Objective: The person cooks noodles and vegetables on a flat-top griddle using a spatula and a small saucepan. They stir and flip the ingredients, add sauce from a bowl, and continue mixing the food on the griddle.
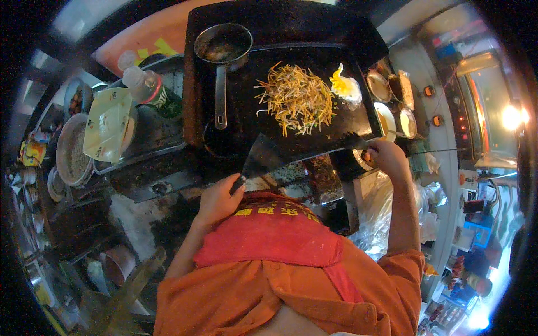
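Note:
My left hand (pixel 220 199) holds the dark handle of a wide metal scraper (pixel 262 156), its blade over the near edge of a black flat griddle (pixel 252 119). At the griddle's near right corner my right hand (pixel 386 155) is closed around the handle of a dark-bristled brush or similar tool (pixel 355 140), whose head is too dark to make out fully. A heap of shredded vegetables or noodles (pixel 296 98) lies in the middle of the griddle. Right of the heap, touching or nearly touching it, is an egg (pixel 346 87) with yellow yolk showing.
A long-handled saucepan (pixel 222 48) stands at the griddle's back left. Left of it, a metal tray (pixel 168 130) holds a green-labelled bottle (pixel 151 90) and a pale paper-lined container (pixel 107 124). Several round containers (pixel 384 119) line the right side, above clear plastic bags (pixel 378 214).

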Available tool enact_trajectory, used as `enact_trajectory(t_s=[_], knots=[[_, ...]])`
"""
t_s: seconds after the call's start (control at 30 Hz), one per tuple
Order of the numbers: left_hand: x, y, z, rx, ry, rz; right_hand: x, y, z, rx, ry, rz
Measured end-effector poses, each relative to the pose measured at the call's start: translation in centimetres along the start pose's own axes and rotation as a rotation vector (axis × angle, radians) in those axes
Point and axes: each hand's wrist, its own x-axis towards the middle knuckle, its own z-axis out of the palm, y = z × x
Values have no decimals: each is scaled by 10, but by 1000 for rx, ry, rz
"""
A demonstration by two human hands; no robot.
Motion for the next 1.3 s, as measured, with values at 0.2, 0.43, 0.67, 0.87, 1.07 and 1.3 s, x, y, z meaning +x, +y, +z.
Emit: enact_trajectory(t_s=[0.2,0.43,0.67,0.87,1.07,1.3], knots=[[7,13,0,40,-37,3,67,-58,-16,-63,70,-53],[1,14,0,51,-49,-29,119,-60,10,-199,-10,-172],[-3,4,4,30,-8,22,106,-85,-2,-217,7,-132],[15,20,-12,98,136,148,76,-100,-17,-208,133,-150],[88,64,-19,451,284,445,43,-104,-9,-488,432,-438],[134,62,-15,507,236,400,5,-106,-24,-14,491,-263]])
